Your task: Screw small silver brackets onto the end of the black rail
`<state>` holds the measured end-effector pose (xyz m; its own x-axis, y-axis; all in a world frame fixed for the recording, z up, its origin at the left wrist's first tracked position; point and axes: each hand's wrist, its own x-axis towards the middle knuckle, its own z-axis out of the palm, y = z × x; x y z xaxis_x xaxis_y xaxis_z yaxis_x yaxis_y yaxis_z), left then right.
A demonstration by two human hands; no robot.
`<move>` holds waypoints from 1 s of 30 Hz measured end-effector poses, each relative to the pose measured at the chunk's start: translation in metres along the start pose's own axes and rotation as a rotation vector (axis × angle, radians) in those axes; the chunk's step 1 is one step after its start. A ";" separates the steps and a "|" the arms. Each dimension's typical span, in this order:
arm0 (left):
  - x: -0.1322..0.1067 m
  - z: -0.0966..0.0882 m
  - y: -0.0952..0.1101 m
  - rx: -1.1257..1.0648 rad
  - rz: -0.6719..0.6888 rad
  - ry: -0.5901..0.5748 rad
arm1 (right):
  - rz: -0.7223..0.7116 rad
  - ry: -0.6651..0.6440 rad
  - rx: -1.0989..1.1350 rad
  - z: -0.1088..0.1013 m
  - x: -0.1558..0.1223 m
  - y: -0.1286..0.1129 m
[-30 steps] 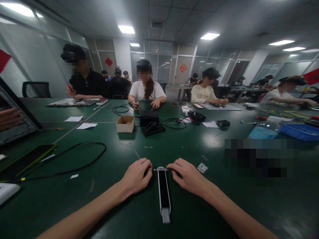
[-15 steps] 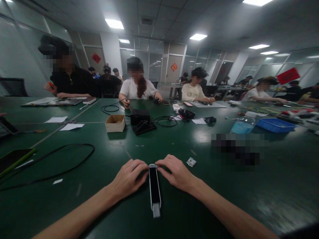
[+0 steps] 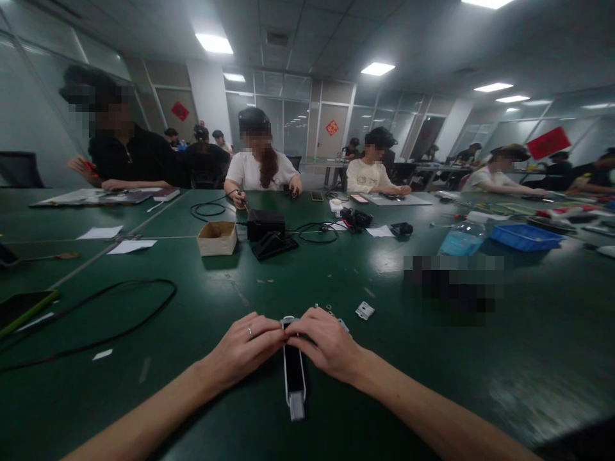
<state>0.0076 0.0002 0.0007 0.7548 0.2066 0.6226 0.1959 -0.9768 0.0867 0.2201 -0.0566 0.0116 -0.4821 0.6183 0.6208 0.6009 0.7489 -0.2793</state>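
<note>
A long, narrow frame with white edges and a black middle (image 3: 293, 374) lies on the green table in front of me, with a grey block (image 3: 296, 406) at its near end. My left hand (image 3: 250, 346), a ring on one finger, pinches the left side of the frame's far end. My right hand (image 3: 327, 339) reaches over that same end, its fingers bent and pressed together there. What lies between the fingertips is partly hidden. Just beyond my right hand are a few tiny parts (image 3: 329, 308), and a small pale bracket-like piece (image 3: 365, 310) rests to the right.
Further back stand a cardboard box (image 3: 216, 240), a black device (image 3: 265, 225) and tangled cables. A black cable (image 3: 158, 282) loops at left near a green-edged phone (image 3: 26, 310). To the right are a clear bottle (image 3: 462, 238) and a blue tray (image 3: 526, 238). Several people sit across the table.
My right hand has moved left over the frame's far end, closer to my left hand. Small parts behind it now show. The view has shifted slightly.
</note>
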 end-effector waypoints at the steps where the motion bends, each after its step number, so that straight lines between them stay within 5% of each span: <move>1: 0.001 0.000 0.000 0.002 0.008 0.008 | 0.001 0.008 -0.007 0.001 0.000 0.000; 9: 0.003 0.005 0.000 -0.001 -0.018 0.072 | 0.035 -0.035 -0.067 -0.001 0.002 0.003; 19: 0.008 -0.005 -0.009 0.005 -0.604 -0.089 | 0.214 -0.245 -0.268 -0.024 0.002 0.020; 30: 0.005 -0.003 -0.012 -0.068 -0.641 -0.243 | 0.271 -0.400 -0.251 -0.022 0.002 0.017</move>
<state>0.0070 0.0129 0.0052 0.6233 0.7441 0.2406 0.6170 -0.6569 0.4333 0.2432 -0.0480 0.0237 -0.4646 0.8603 0.2099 0.8474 0.5007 -0.1768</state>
